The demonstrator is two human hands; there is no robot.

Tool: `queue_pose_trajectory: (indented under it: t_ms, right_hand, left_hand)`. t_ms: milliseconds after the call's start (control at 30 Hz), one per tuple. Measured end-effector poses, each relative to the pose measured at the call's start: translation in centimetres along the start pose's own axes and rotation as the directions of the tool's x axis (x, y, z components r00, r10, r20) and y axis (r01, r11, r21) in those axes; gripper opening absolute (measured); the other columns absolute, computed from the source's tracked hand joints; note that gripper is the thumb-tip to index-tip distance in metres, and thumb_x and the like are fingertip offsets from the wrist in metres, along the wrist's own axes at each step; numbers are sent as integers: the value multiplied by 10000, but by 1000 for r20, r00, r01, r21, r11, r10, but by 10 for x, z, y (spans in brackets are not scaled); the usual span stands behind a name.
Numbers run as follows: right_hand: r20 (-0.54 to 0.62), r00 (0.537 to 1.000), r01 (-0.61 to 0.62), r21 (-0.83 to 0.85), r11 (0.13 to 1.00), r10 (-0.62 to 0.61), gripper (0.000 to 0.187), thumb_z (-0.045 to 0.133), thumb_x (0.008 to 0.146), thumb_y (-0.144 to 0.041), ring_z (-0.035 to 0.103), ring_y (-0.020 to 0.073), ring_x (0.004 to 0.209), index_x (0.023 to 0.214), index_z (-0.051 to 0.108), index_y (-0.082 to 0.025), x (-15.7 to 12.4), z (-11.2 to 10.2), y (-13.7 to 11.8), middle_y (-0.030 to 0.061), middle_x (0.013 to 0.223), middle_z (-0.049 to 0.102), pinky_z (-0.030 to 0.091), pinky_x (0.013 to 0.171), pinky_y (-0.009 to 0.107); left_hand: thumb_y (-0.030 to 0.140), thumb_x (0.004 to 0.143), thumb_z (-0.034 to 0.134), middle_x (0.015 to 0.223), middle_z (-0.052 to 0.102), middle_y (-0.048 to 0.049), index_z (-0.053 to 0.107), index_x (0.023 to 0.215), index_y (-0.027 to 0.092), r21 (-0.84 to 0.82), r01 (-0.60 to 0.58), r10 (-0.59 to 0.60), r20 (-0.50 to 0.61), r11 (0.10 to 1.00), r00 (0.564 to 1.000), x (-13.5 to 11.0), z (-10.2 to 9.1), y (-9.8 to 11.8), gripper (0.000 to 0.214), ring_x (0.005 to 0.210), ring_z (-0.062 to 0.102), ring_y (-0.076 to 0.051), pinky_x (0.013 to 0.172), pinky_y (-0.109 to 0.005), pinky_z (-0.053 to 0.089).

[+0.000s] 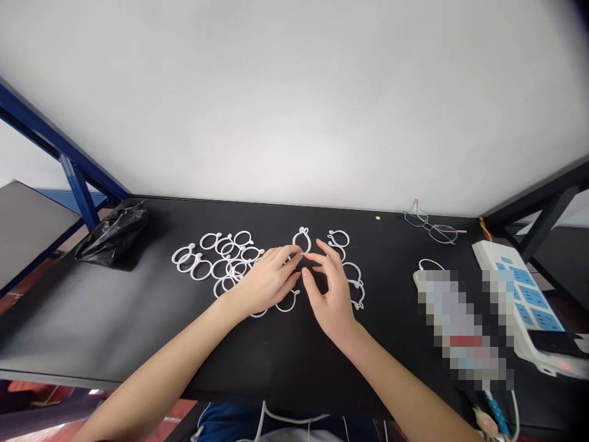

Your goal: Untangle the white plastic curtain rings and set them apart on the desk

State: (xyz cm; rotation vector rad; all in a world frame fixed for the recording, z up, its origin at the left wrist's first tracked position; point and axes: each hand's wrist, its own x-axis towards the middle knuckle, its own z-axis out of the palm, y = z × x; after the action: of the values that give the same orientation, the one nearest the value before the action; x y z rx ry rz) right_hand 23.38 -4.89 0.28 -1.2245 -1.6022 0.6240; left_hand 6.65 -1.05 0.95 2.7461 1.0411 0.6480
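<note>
**Our left hand (269,279) and right hand (329,294) meet at a white plastic ring (301,240) on the black tabletop (138,325).**

The left hand's fingers draw narrow toward the ring's lower edge, while the right hand spreads wider, its index fingertip reaching the same spot; whether either grips the ring we cannot tell. The ring lies between a loose heap of matching rings (221,261) on our left and a smaller group of rings (350,273) on our right, probably laid flat so each is easy to pick out. Eyeglasses (430,225), a power strip (515,288) and a pixelated object (460,325) sit to the right, seemingly kept out of our working space, with a black plastic bag (113,233) at the far left.
</note>
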Motion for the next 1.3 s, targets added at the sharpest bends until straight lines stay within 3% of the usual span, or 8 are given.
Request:
queue_pose_trajectory:
  t_ms: [100, 233, 467, 633, 800, 967, 1133, 1300]
  right_hand:
    - [16, 1000, -16, 108, 994, 14, 279, 534, 937, -230, 567, 239, 1166, 1215, 545, -247, -1, 1, -1, 110, 1341, 528, 555, 899, 420]
    - [-25, 998, -49, 205, 978, 55, 341, 539, 949, -263, 622, 212, 1042, 1283, 475, -249, -3, 3, -5, 113, 1262, 583, 567, 876, 409]
    - [-1, 992, -121, 346, 930, 130, 321, 534, 958, -323, 689, 175, 828, 1269, 519, -245, -2, 2, -6, 80, 1055, 651, 608, 769, 353]
    - [-11, 988, -134, 421, 897, 153, 127, 594, 923, -315, 652, 121, 625, 1009, 608, -222, 1, -1, -10, 9, 787, 655, 594, 634, 270]
    - [69, 986, -167, 488, 857, 153, 117, 659, 873, -315, 575, 88, 464, 845, 654, -202, 3, -4, -14, -21, 625, 638, 511, 437, 201]
    - [81, 996, -59, 506, 861, 21, 131, 623, 896, -272, 560, 87, 432, 910, 743, -224, 2, -6, -12, -16, 612, 652, 490, 405, 209]
    - [-36, 996, 92, 373, 923, -85, 117, 649, 873, -200, 553, 86, 401, 893, 760, -231, 0, -8, -12, -24, 567, 638, 450, 372, 199]
    - [-62, 976, 217, 279, 936, -207, 87, 677, 845, -162, 550, 83, 384, 859, 750, -208, -1, -9, -17, -32, 539, 643, 458, 387, 195]
  left_hand:
    - [190, 967, 419, 1131, 614, -126, 591, 1113, 152, -10, -57, 55, -139, 998, 989, 0, 2, 2, 228, 919, 624, -208, 793, -367, 518]
    - [199, 929, 503, 917, 661, -67, 622, 843, 186, 7, -99, 96, -344, 995, 934, 0, 7, 3, 147, 763, 626, -154, 665, -305, 494]
    - [152, 857, 565, 716, 615, -7, 466, 600, 191, 42, -115, 122, -460, 992, 879, 0, 5, 5, 278, 606, 550, -108, 547, -255, 437]
    - [106, 813, 555, 714, 605, -7, 415, 577, 190, 14, -156, 142, -492, 988, 859, -1, 5, 7, 287, 601, 547, -102, 521, -241, 429]
    - [87, 808, 538, 748, 617, -21, 400, 576, 188, -43, -206, 161, -476, 978, 865, -3, 9, 9, 288, 683, 603, -116, 571, -243, 496]
    - [106, 814, 583, 829, 634, -49, 441, 618, 182, -72, -264, 196, -494, 962, 847, -4, 13, 11, 254, 720, 620, -125, 586, -246, 517]
    - [130, 796, 590, 946, 614, -80, 455, 698, 187, -108, -265, 177, -506, 958, 844, -3, 10, 15, 176, 773, 631, -147, 617, -263, 532]
    - [194, 730, 595, 1075, 591, -136, 454, 999, 191, -372, -237, 49, -449, 897, 892, -3, 6, 18, 304, 945, 622, -234, 736, -377, 556]
